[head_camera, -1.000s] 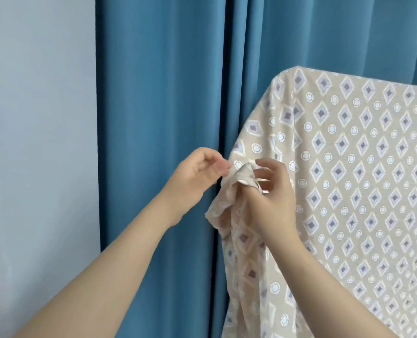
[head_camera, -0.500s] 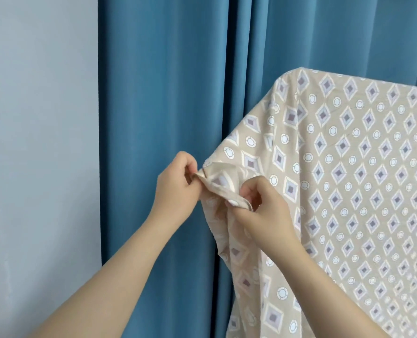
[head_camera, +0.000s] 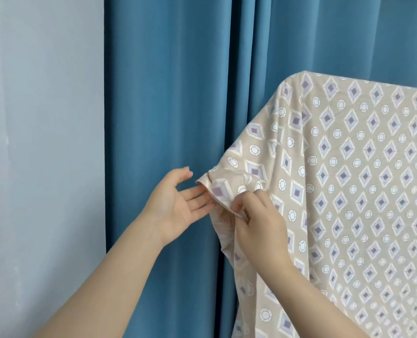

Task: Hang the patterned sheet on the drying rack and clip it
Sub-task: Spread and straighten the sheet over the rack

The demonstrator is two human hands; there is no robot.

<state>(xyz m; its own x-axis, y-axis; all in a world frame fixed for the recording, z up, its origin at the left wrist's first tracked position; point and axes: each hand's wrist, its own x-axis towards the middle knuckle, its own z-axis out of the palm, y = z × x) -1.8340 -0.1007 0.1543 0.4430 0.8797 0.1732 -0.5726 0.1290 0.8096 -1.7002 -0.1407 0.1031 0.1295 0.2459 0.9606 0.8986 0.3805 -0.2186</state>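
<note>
Pinching sheet edge, right hand; left hand fingers spread, touching edge.

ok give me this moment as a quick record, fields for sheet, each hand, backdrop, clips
sheet: patterned sheet draped over a hidden support, its left edge bunched up
right hand: right hand pinching the bunched edge of the sheet
left hand: left hand open, palm showing, fingertips at the fabric fold, not gripping
backdrop: blue curtain, pale wall to its left
clips: none visible
rack: covered by the sheet, not seen
</note>
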